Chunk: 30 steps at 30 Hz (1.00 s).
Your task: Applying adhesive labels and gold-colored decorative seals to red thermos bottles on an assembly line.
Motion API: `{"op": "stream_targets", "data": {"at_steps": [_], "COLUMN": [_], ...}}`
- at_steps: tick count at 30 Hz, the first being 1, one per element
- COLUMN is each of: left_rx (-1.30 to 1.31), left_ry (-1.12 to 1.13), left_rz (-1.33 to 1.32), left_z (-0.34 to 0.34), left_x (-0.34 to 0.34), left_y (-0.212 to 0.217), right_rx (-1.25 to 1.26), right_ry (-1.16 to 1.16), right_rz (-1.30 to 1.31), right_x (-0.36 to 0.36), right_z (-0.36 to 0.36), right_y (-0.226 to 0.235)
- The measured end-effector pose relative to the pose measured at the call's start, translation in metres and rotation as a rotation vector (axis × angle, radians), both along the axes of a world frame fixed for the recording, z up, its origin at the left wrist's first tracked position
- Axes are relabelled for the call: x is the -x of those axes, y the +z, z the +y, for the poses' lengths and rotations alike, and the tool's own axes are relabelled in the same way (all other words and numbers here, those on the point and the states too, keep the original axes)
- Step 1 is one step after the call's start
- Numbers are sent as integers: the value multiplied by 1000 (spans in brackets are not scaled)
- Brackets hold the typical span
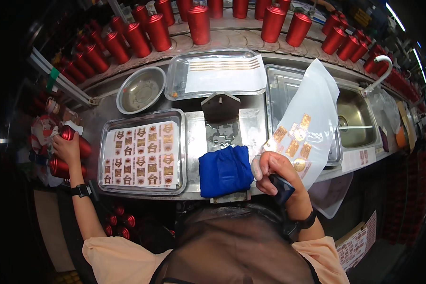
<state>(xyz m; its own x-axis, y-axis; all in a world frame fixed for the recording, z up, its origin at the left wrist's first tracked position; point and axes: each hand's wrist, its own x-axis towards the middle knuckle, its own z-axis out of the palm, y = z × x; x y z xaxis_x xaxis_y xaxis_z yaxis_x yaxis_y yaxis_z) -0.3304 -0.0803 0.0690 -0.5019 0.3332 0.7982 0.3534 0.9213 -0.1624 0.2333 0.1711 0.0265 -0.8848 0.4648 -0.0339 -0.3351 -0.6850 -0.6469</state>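
Red bottle lies tilted at nine o'clock, where I have the left hand wrapped over it, probably for steadiness; my right hand, near four, clasps a dark tool; toward six, blue cloth perhaps serves as padding

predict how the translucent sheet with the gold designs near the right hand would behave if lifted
The translucent sheet would probably flop and bend, since it looks thin and its edges curve. It is likely light for its size, being see-through rather than thick. It may be somewhat slippery, judging by the glossy sheen around the gold designs.
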Motion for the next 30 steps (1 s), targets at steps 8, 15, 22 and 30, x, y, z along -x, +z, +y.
{"op": "stream_targets", "data": {"at_steps": [8, 15, 22, 30], "left_rx": [-124, -240, -522, -578], "left_ry": [-324, -398, -1051, -1290], "left_rz": [-46, -53, -679, -1463], "left_z": [-4, 10, 67, 133], "left_x": [6, -48, -182, -278], "left_y": [3, 33, 67, 62], "right_rx": [15, -42, -156, -174], "right_ry": [-42, 4, -28, -86], "right_rz": [-36, -98, -165, -228], "right_x": [-9, -9, 0, -4], "right_z": [-1, 5, 6, 7], "right_y": [5, -2, -13, -11]}}
